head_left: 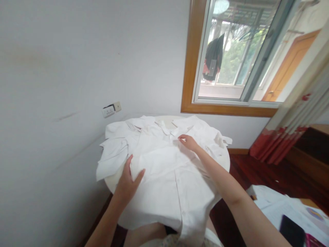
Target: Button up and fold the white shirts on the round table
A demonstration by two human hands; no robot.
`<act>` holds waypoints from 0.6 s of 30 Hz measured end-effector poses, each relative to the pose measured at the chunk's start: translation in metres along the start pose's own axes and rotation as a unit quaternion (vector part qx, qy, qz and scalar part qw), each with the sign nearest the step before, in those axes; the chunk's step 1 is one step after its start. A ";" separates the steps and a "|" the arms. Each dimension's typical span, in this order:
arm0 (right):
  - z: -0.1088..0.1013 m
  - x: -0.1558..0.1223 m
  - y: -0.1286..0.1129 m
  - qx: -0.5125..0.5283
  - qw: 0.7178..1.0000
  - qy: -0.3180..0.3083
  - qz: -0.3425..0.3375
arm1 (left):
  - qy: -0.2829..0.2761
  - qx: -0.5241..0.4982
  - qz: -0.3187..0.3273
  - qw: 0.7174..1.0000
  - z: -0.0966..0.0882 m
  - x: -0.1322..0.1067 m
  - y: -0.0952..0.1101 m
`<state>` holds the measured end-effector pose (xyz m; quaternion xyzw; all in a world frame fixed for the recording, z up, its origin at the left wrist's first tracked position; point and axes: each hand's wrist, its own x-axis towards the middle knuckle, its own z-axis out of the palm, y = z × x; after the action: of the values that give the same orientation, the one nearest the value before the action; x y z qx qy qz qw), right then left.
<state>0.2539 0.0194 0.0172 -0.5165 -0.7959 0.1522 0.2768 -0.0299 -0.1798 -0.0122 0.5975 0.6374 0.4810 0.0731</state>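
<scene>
A white button-up shirt [156, 192] lies spread over a round white table [224, 161], front side up. Its collar points to the wall, a sleeve lies out to each side, and its hem hangs over the near edge. My left hand [130, 180] rests at the shirt's left side, thumb and fingers apart. Near the upper front, just below the collar, my right hand [189, 142] has its fingers pinched together on the cloth. A loose fold runs across the shirt's middle, between the hands.
Behind the table is a white wall with a socket [108, 111] and a wood-framed window [187, 68]. A red and white curtain [272, 140] hangs at the right. Papers [275, 206] and a dark phone [292, 230] lie at the lower right.
</scene>
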 end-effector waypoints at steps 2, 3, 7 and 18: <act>-0.014 0.012 0.030 -0.044 0.997 0.038 0.053 | -0.011 0.054 -0.018 0.998 -0.006 0.001 -0.009; -0.021 0.016 0.042 -0.066 0.993 0.055 0.082 | -0.018 0.083 -0.033 0.996 -0.010 0.002 -0.013; -0.038 0.034 0.074 -0.138 0.967 0.112 0.184 | -0.032 0.159 -0.070 0.984 -0.019 0.007 -0.021; -0.030 0.100 0.103 -0.217 0.946 0.044 0.235 | -0.088 0.016 -0.219 0.972 -0.032 -0.017 -0.004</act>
<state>0.3162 0.1520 0.0156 -0.7427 -0.6527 0.0136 0.1488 -0.0493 -0.2096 -0.0067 0.4845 0.7513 0.3888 0.2229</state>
